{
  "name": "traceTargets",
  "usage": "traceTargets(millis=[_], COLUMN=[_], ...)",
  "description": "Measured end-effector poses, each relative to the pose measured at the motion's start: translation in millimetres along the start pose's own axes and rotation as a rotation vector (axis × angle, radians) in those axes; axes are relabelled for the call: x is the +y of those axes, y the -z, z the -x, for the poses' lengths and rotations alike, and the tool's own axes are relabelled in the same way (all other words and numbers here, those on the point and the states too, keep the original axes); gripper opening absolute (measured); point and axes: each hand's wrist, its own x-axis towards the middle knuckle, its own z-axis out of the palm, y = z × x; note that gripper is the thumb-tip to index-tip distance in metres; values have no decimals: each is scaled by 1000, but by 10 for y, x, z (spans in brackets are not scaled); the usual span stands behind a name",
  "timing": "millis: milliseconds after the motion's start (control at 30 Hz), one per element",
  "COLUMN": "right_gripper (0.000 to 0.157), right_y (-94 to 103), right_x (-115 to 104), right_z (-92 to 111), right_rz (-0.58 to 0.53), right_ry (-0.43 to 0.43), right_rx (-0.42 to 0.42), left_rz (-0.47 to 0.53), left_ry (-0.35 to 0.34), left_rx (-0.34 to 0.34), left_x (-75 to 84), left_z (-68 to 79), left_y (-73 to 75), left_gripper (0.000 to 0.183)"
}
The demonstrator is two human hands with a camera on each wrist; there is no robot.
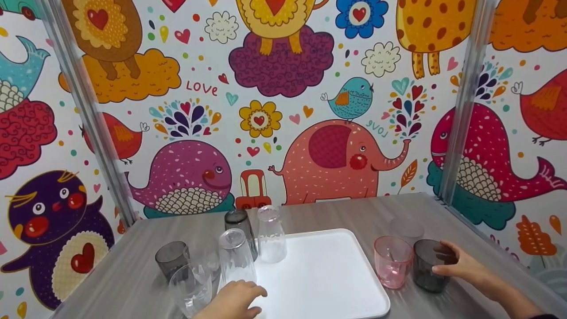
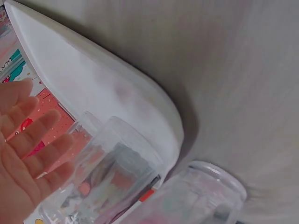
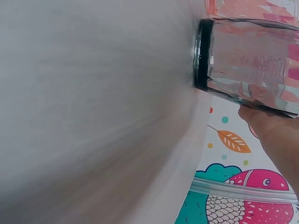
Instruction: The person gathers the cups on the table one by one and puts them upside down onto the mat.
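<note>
At the right of the table, my right hand grips a dark grey glass tumbler, thumb on the near side and fingers round the far side. The tumbler stands upright, its dark base at the tabletop in the right wrist view. Just left of it is a pink glass. My left hand is held with fingers apart and nothing in them, near a tall clear glass turned upside down at the white tray's left side. A second inverted clear glass stands farther back on the tray.
A tall dark glass stands behind the inverted clear ones. Left of the tray are a dark grey tumbler and a clear glass. Another clear glass is behind the pink one. Patterned walls enclose the table's back and sides.
</note>
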Motion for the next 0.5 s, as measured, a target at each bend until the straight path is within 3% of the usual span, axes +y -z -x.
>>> traceTargets(millis=[267,500], right_gripper=[75,76], right_y=[-5,170], right_x=[7,-158], right_z=[-18,40], right_rz=[42,73], right_ry=[-10,-3], right_rx=[47,65], left_rz=[6,55], left_ry=[-15,42], left_rx=[33,3], left_x=[-5,-18], left_z=[13,28], left_y=[-6,-13], left_gripper=[22,23])
